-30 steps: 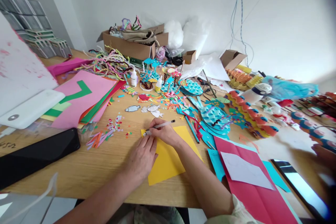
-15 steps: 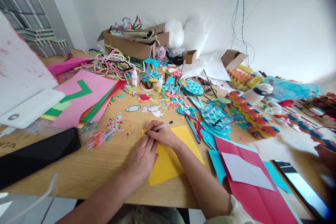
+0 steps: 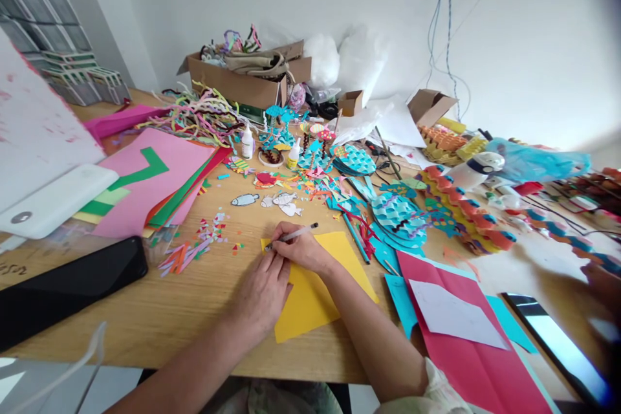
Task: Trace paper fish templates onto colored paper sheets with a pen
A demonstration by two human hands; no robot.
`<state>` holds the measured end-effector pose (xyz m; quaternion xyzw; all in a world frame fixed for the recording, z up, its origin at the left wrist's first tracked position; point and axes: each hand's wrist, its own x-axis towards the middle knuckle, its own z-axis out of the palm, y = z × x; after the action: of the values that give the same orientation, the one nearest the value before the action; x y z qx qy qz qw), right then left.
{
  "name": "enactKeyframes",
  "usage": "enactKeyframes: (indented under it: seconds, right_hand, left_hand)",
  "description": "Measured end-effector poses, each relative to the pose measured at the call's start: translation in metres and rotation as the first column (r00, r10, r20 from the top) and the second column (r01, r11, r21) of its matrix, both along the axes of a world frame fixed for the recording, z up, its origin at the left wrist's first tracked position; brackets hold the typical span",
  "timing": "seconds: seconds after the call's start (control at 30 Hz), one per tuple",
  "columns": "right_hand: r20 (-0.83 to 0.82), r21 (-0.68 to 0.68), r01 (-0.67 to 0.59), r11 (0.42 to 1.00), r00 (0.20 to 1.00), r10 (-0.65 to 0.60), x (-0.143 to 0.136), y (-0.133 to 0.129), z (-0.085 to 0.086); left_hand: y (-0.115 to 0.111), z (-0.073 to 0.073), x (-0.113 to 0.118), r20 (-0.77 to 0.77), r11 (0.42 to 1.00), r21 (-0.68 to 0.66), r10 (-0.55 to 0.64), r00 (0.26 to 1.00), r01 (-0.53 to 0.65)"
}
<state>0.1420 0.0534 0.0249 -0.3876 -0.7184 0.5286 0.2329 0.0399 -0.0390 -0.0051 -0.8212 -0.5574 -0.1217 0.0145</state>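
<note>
A yellow sheet of paper point(image 3: 310, 297) lies on the wooden table in front of me. My right hand point(image 3: 298, 248) is closed round a pen point(image 3: 303, 231), whose tip points down at the sheet's upper left corner. Flat beside it, my left hand point(image 3: 266, 286) rests on the left edge of the yellow sheet, fingers stretched out and touching near the right hand. Whatever is under the fingers is hidden. Beyond the hands lie small paper fish cutouts, one of them a blue-grey fish point(image 3: 245, 200).
Pink paper point(image 3: 160, 168) and a black phone point(image 3: 72, 288) lie left. A red sheet point(image 3: 466, 336) and another phone point(image 3: 553, 330) are at right. Glue bottles point(image 3: 247, 142), scraps, blue paper fish point(image 3: 395, 213) and a cardboard box point(image 3: 237, 81) stand farther back. Part of another person's hand point(image 3: 601, 288) shows far right.
</note>
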Motion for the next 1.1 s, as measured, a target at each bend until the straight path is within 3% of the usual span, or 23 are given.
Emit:
enactKeyframes:
  seconds: [1.1]
  right_hand:
    - [0.002, 0.024, 0.126, 0.992, 0.992, -0.126, 0.0077, 0.0098, -0.0081]
  left_hand:
    - [-0.0002, -0.0014, -0.0002, -0.004, 1.000, 0.030, 0.001, 1.000, -0.001]
